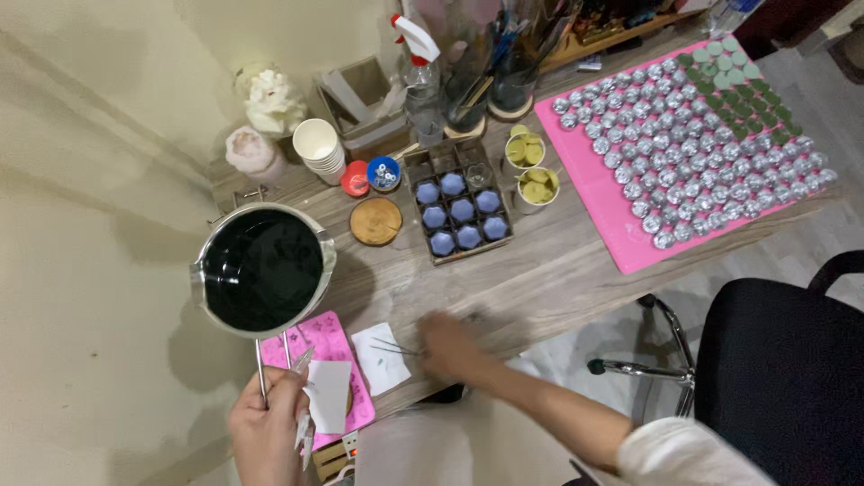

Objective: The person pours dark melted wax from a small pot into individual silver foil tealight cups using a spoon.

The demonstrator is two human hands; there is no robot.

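hands: two, bare | right arm (558, 416): bare forearm | sleeve (684, 453): white, pushed up

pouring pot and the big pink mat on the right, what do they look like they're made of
The pouring pot looks like metal: a thin, shiny silver rim and a thin wire-like handle held in the left hand. Its inside looks dark, whether liquid or coating is unclear. The big pink mat looks like silicone or soft plastic, judging by its flat, matte, even colour; it lies flush on the wood-grain table.
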